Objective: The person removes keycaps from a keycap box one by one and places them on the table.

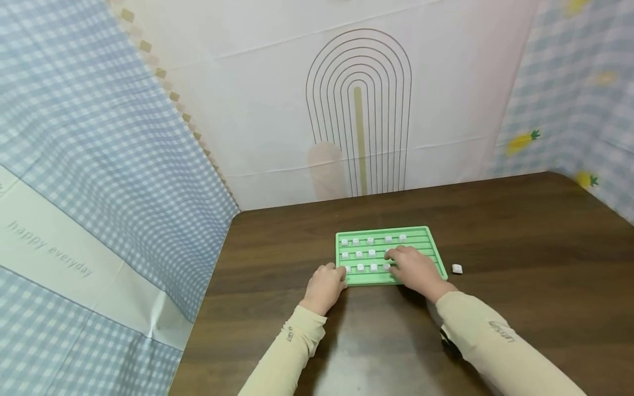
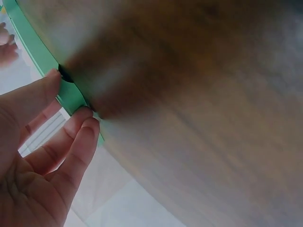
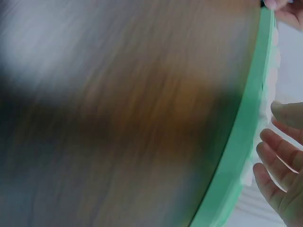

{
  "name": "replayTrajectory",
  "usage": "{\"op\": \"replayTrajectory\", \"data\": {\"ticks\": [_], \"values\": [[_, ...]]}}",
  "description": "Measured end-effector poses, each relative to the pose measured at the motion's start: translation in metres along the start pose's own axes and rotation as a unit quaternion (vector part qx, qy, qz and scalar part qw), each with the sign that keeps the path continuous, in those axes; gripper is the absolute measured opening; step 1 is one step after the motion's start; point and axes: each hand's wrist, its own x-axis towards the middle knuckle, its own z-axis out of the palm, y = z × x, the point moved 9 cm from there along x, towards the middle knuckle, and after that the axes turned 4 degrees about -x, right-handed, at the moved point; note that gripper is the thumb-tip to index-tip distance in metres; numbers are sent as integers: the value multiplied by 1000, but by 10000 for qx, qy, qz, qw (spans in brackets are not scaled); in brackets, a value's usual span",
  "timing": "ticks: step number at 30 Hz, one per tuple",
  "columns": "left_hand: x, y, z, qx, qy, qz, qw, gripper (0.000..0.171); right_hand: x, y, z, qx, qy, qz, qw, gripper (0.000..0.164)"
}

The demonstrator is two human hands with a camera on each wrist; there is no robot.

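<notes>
Three rows of white blocks [image 1: 372,253] sit in a green tray [image 1: 371,281] on the worktop [image 1: 277,247]. The left hand [image 1: 324,287] pinches its near left corner; the right hand's [image 1: 417,269] fingers bend loosely apart over the blocks, contact unclear.

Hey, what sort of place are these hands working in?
Probably a curtained-off corner of an indoor room: a dark wood-grain table stands against a white printed sheet, with blue gingham fabric hanging on the left.
</notes>
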Motion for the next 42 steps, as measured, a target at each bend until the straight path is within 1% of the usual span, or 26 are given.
{"op": "replayTrajectory", "data": {"ticks": [4,9,12,14,16,18,21,25,28,30,31,34,37,39,42], "values": [[2,2,3,103,-56,-84,9999,20,2,-5,7,-227,46,13,9997,20],[2,0,4,176,-120,-170,9996,19,5,-7,8,-488,263,-132,9984,10],[2,-2,5,181,-153,-215,9995,19,6,-9,10,-526,262,-177,9981,9],[3,-1,5,195,-148,-193,9995,19,5,-9,10,-519,239,-183,9982,10],[3,1,5,211,-147,-165,9995,18,4,-7,8,-471,228,-160,9985,9],[3,2,5,234,-159,-140,9995,16,2,-3,3,-359,305,-124,9988,11],[3,3,5,272,-190,-141,9994,15,-3,13,-12,-172,457,49,9988,13],[3,2,3,343,-194,-155,9991,15,-17,51,-40,-50,545,471,9974,18],[3,0,3,400,-201,-154,9989,14,-34,83,-56,-27,465,846,9953,21],[4,-1,3,420,-204,-157,9988,14,-46,104,-60,-28,347,1078,9936,22],[4,-1,2,424,-203,-154,9988,15,-52,113,-61,-38,254,1171,9928,23],[4,0,3,407,-229,-160,9988,15,-66,134,-53,17,-201,1387,9901,26],[4,1,3,370,-281,-196,9987,15,-74,143,-41,25,-569,1401,9885,27],[4,2,3,401,-294,-189,9986,15,-76,143,-35,7,-647,1352,9887,26],[5,2,4,453,-255,-151,9985,14,-78,142,-30,-43,-599,1288,9898,25]]}}
